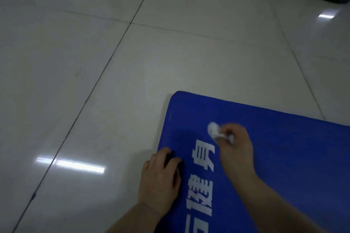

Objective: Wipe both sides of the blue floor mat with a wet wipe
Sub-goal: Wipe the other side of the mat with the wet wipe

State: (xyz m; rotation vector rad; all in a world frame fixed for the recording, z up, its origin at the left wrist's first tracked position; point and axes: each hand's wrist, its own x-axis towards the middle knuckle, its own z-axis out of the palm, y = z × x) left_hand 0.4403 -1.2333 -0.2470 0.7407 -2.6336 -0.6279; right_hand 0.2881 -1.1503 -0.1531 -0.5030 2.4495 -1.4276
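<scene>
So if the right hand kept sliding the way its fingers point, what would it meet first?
Only more blue floor mat, it seems. The right hand pinches the wet wipe, pointing up-left toward the mat's rounded far corner; past that edge lies bare tiled floor, with no obstacle visible.

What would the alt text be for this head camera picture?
A person's right hand pinches a white wet wipe against a blue floor mat with white lettering, while the left hand rests on its edge over a glossy tiled floor.

Glossy tiled floor (94,43); matt blue mat (284,157); crumpled white wipe (214,129).
</scene>
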